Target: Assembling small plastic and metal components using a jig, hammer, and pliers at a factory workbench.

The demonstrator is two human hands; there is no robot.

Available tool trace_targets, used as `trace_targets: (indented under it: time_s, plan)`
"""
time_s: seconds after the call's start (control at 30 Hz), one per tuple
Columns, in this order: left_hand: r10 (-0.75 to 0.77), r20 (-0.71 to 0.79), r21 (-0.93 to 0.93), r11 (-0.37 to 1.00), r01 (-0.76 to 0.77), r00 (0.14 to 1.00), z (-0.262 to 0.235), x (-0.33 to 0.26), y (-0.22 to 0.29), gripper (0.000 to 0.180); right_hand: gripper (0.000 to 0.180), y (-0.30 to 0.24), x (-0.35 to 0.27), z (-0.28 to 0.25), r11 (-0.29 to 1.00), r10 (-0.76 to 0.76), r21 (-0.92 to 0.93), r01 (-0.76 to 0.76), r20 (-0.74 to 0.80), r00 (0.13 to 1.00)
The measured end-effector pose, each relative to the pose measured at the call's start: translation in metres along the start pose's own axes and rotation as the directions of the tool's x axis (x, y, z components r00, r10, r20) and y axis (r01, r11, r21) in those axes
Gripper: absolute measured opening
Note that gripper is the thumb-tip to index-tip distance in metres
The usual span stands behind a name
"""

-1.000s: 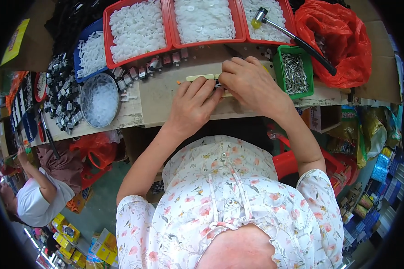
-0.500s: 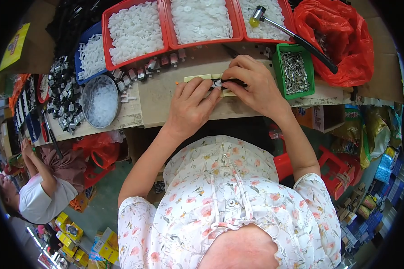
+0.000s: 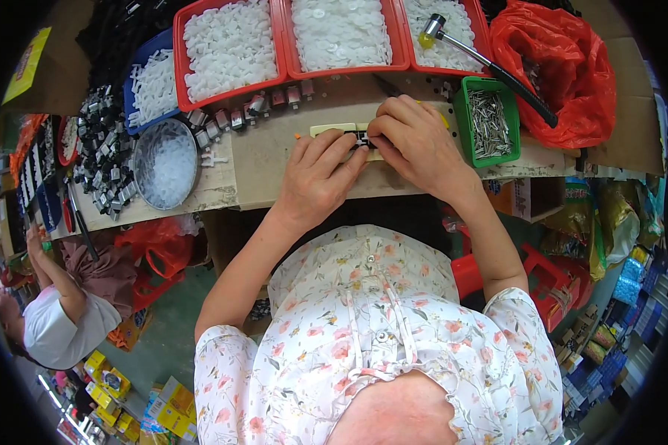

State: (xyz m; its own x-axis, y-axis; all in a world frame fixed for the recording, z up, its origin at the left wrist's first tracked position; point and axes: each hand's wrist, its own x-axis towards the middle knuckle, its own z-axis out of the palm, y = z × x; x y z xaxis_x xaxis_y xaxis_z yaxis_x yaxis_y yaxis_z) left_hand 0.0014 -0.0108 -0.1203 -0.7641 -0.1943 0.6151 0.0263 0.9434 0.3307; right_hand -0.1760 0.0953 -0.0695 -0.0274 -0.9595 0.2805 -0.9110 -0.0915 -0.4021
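Observation:
My left hand is closed at the table's near edge. Its thumb and fingertips press on a small black part with white bits on it. That part lies in a cream-coloured block, partly covered by my fingers. From the other side my right hand meets it, thumb and fingers pinched together at the part's right end. Whatever sits inside that pinch is hidden. Behind my right hand lies a dark pointed tool, partly covered.
Red trays of white plastic pieces line the back. A green bin of metal pins, a hammer and a red bag are at right. A round bowl and small black-and-metal parts lie left. Another person sits far left.
My right hand's fingers have curled in closer over the black part. White pieces seen between my fingertips now lie lower on it. My left hand stays nearly in place.

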Motion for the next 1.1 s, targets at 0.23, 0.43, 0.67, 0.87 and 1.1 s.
trace_targets:
  time_s: [0.23,0.43,0.67,0.87,1.1]
  plan:
    - [0.031,0.023,0.051,0.998,-0.032,0.999,-0.001,0.000,-0.001,0.026,0.011,0.001,0.001,0.001,1.000,0.003,0.004,-0.003,0.082,0.997]
    - [0.037,0.036,0.121,0.992,-0.042,0.999,0.002,-0.002,0.001,0.030,0.012,0.006,-0.001,0.002,0.994,0.024,0.103,-0.029,0.044,0.999]
    - [0.038,0.036,0.124,0.991,-0.042,0.999,0.005,-0.004,0.001,0.030,0.021,0.010,-0.007,0.006,0.983,0.023,0.181,-0.011,-0.060,0.998]
    - [0.075,0.056,0.137,0.987,-0.082,0.996,0.002,-0.001,0.000,0.031,0.027,0.004,-0.010,0.006,0.999,-0.027,0.034,0.029,-0.064,0.998]
    - [0.063,0.043,0.150,0.986,-0.069,0.997,0.004,0.001,0.006,0.033,0.029,0.009,-0.020,-0.011,1.000,-0.012,0.019,0.014,-0.111,0.994]
